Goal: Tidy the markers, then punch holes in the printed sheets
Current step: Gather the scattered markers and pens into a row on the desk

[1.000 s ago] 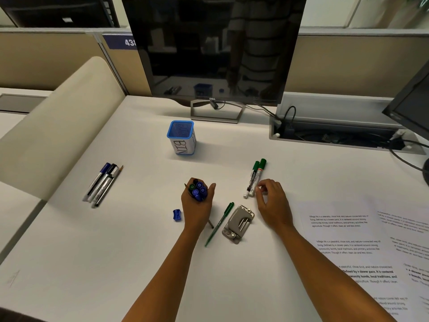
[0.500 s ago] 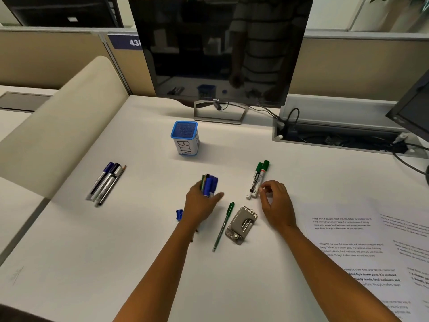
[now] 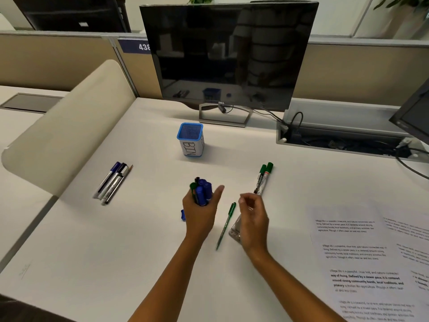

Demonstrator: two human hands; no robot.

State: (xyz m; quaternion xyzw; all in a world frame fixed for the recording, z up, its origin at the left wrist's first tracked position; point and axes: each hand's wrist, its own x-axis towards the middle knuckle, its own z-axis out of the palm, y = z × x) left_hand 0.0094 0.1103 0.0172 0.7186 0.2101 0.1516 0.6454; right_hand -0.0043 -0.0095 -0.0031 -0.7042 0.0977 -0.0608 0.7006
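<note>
Left hand [image 3: 200, 214] grips a bundle of markers [image 3: 201, 191] — right hand [image 3: 253, 219] half-curled, empty, just short of the green markers [image 3: 263, 178].

Both bare forearms extend forward over the desk, converging slightly. Left hand [image 3: 201, 211] – fingers curled into a closed fist around a bundle of markers [image 3: 201, 191], thumb extended to the right, back of hand up. Right hand [image 3: 253, 220] – raised, empty, fingers loosely bent with fingertips close together, wrist angled left
</note>
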